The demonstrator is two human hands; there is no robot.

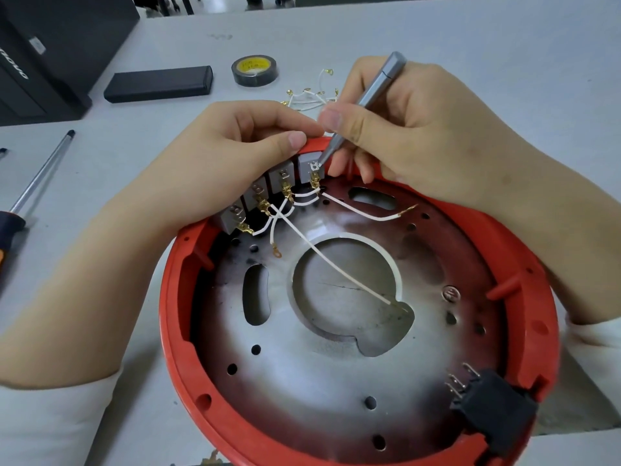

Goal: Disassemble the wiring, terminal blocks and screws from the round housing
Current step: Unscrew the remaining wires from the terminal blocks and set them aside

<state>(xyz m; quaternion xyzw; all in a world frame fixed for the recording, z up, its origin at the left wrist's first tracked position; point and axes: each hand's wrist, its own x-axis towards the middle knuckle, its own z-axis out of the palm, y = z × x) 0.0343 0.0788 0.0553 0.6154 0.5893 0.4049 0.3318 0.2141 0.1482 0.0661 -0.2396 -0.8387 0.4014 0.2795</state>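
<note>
Red plastic round housing (174, 317) with a metal base plate (302, 381), lying flat on a grey worktable (470, 38) just in front of the person. Four grey terminal blocks (280, 179) sit along its far rim, joined by thin white wires (336, 267) with brass lugs. The right hand (420, 129) grips a slim grey screwdriver (369, 95), tip at the rightmost block's screw; the left hand (218, 156) curls over the rim, thumb and forefinger pinched above the blocks, what they hold hidden. The housing looks rigid and light, best steadied at its rim; the wires look limp and should be pulled by the lugs. Behind: loose removed wires (312, 99), tape roll (254, 70), black case (158, 84); a larger screwdriver (37, 183) lies left.
</note>
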